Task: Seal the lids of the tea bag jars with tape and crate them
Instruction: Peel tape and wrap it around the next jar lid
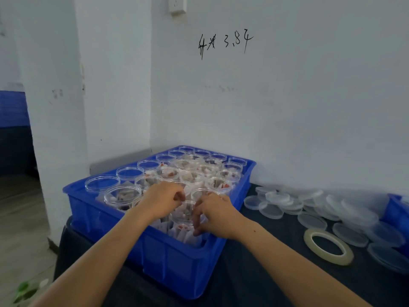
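A blue plastic crate on the dark table holds several clear jars; some are empty, others contain tea bags. Both my hands reach into its near right corner, around one tea bag jar. My left hand curls its fingers at the jar's left rim. My right hand curls its fingers round the jar's right side. The jar has no lid on it. A roll of clear tape lies flat on the table to the right of the crate. Several clear lids lie scattered beyond the tape.
A white wall with handwritten numbers stands right behind the crate. The edge of a second blue crate shows at the far right. The table's left edge drops to the floor, where a green object lies.
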Demonstrator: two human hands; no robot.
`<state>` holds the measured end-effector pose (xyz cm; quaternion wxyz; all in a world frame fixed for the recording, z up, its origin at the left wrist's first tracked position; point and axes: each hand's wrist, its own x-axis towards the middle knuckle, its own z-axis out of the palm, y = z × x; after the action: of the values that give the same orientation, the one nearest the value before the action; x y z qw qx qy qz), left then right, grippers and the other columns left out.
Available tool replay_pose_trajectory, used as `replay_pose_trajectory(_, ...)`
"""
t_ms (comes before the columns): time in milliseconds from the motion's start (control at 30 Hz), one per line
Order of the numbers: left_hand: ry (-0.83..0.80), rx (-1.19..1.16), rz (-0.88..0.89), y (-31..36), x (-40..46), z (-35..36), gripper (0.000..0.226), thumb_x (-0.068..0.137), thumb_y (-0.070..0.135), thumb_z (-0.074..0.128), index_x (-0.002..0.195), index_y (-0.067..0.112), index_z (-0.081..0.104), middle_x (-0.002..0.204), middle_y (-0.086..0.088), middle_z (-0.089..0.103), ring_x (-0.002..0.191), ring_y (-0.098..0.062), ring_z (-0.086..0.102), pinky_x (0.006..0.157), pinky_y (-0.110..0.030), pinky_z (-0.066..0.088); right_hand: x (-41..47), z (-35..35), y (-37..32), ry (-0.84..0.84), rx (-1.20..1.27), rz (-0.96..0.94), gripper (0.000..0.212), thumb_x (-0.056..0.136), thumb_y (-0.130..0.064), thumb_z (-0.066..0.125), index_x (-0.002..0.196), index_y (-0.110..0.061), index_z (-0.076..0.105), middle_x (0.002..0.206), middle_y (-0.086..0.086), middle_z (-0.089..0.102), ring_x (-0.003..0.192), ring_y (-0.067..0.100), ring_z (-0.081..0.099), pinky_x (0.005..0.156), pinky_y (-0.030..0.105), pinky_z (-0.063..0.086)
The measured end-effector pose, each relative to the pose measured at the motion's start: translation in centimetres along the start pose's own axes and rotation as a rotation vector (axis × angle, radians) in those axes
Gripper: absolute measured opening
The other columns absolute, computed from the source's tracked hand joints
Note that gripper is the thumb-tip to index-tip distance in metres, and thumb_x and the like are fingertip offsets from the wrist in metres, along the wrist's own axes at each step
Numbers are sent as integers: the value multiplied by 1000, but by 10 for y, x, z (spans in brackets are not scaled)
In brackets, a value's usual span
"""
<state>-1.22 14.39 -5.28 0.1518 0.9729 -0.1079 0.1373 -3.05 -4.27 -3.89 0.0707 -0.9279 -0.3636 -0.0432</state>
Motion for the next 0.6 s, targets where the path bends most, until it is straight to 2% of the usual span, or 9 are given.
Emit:
replay_pose_trajectory(100,81,-94,-29,5,5,-3,10,88,18,69,94,24,72,96,9,73,82,1,65,80,-24,55,-4,-2,4,83,55,-32,11,81,-32,73,87,-23,70,121,-8,55,117,15,45,105,42,27)
replay_pose_trajectory(167,168,-164,-54,11,11,-14,13,87,20,70,85,32,70,86,15,71,76,6,61,72,-18,51,-6,-10,7,150,122,-46,10,82,-29,73,86,-21,69,120,-8,57,115,15,48,103,40,33)
replay_pose_trajectory(200,210,-212,-74,16,14,-20,17,88,21,69,80,36,68,81,18,69,74,6,62,71,-19,52,-7,-16,9,184,156,-51,10,82,-28,73,85,-20,68,119,-7,58,112,16,49,100,39,36)
replay_pose_trajectory(267,276,-350,-110,30,22,-33,20,91,24,65,76,37,67,77,17,69,76,-1,66,74,-28,55,-9,-32,12,248,237,-49,11,82,-24,74,80,-19,65,116,-4,59,108,15,52,96,39,42)
replay_pose_trajectory(367,363,-716,-155,60,35,-45,19,95,24,57,84,24,73,86,4,73,86,-17,69,84,-40,55,-17,-59,21,368,361,-10,18,81,-22,76,75,-23,59,108,-5,61,104,14,56,93,36,44)
replay_pose_trajectory(433,397,-955,-136,87,39,-45,25,98,30,51,95,16,71,95,-2,71,93,-22,67,81,-35,54,-27,-75,31,466,442,14,18,80,-19,77,74,-21,60,106,-4,62,102,13,57,92,32,44)
replay_pose_trajectory(500,390,-1096,-88,120,37,-41,36,99,45,43,106,17,64,97,5,64,92,-12,62,70,-20,48,-39,-89,45,556,465,42,19,79,-17,77,73,-21,59,105,-2,63,101,11,57,90,24,43)
replay_pose_trajectory(567,351,-1132,-17,151,36,-32,45,89,64,39,108,26,56,96,13,57,88,1,56,70,-19,42,-56,-100,62,618,480,78,22,78,-13,77,70,-23,59,106,-2,63,98,5,57,88,17,42)
replay_pose_trajectory(600,314,-1110,30,166,36,-24,50,82,71,38,108,30,53,99,13,57,90,6,55,76,-21,44,-66,-104,71,637,487,98,23,77,-11,77,70,-22,59,106,-3,63,95,0,56,87,12,40)
